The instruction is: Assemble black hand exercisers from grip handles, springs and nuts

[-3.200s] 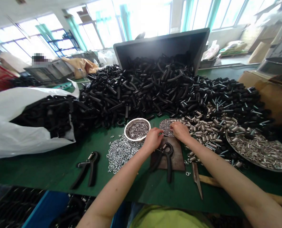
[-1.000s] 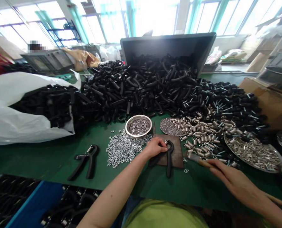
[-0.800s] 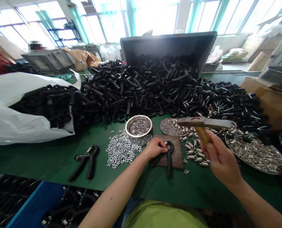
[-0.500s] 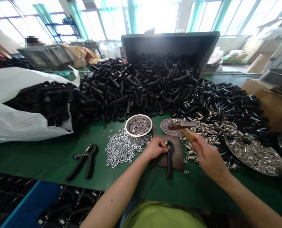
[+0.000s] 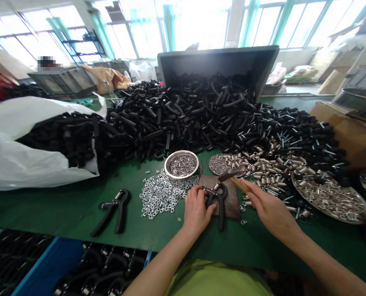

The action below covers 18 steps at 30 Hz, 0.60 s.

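1. Broadly, most of the green table (image 5: 62, 205) is being taken up by a heap of black handles (image 5: 186, 115), which is being spilled from a tipped grey bin (image 5: 216, 61) at the back.
2. More black parts are being held in a white bag (image 5: 16, 160) on the left.
3. On the right, a round tray (image 5: 331, 197) of small metal pieces is being flanked by a loose heap of springs (image 5: 269, 170).
4. A scatter of silvery washers (image 5: 161, 195) is being kept in front of a metal bowl (image 5: 182, 164), with a flat dish (image 5: 218, 163) just beside it.
5. A brown plate (image 5: 230, 201) is being used as a base near the table's front edge.
6. A black hand gripper (image 5: 219, 197) is being pressed onto that plate, pivot end away from the person.
7. Its left handle is being covered by the left hand (image 5: 197, 209), which is closed over it, fingertips by the pivot.
8. A hammer (image 5: 230, 174) is being gripped by its wooden handle in the right hand (image 5: 269, 209), fingers wrapped tight. Its head is being held just beyond the gripper's pivot; contact cannot be told.
9. A second gripper (image 5: 112, 210) is being left well apart on the left.
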Available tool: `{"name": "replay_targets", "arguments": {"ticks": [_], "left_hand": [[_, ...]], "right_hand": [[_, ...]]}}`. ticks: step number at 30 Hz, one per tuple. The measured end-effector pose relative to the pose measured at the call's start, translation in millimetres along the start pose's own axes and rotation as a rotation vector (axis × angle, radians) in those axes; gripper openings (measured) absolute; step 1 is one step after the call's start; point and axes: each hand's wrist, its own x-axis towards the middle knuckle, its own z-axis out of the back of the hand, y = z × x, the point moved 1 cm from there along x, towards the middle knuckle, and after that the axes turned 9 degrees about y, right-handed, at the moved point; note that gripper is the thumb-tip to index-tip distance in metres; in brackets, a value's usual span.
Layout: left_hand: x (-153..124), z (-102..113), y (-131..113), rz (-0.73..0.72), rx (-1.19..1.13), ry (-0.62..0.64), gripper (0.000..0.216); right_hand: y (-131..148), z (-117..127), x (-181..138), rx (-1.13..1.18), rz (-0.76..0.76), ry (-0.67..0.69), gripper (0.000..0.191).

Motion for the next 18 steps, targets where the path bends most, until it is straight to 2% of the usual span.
{"name": "replay_targets", "arguments": {"ticks": [3, 4, 5, 8, 9, 11, 14, 16, 18], "left_hand": [[-14.7, -4.7, 2.1, -0.007, 0.061, 0.054, 0.014], [-15.9, -5.5, 2.1, -0.01, 0.072, 0.069, 0.01], [-15.9, -5.9, 1.7, -0.014, 0.08, 0.078, 0.009], [-12.2, -5.6, -0.8, -0.024, 0.096, 0.095, 0.007], [-11.1, -5.3, -1.6, -0.023, 0.099, 0.099, 0.007], [-10.0, -4.8, -2.5, -0.02, 0.102, 0.105, 0.006], [-9.8, -4.4, -2.9, -0.018, 0.1, 0.131, 0.006], [-8.9, -4.5, -3.4, -0.007, 0.102, 0.159, 0.006], [-6.7, -3.8, -4.3, 0.013, 0.117, 0.186, 0.007]], "right_hand": [[9.2, 7.1, -13.7, 0.091, 0.065, -0.28, 0.041], [9.3, 2.9, -16.0, 0.07, 0.091, -0.311, 0.04], [8.3, -3.5, -16.8, 0.023, 0.117, -0.284, 0.039], [3.8, -20.9, -12.8, -0.154, 0.165, 0.022, 0.037], [3.3, -22.1, -11.2, -0.18, 0.16, 0.088, 0.038], [4.6, -17.6, -10.0, -0.142, 0.149, 0.063, 0.041], [5.9, -12.6, -12.7, -0.047, 0.139, -0.108, 0.043], [2.5, -20.5, -14.4, -0.1, 0.132, -0.034, 0.042], [-3.9, -33.1, -15.2, -0.193, 0.111, 0.142, 0.041]]}}
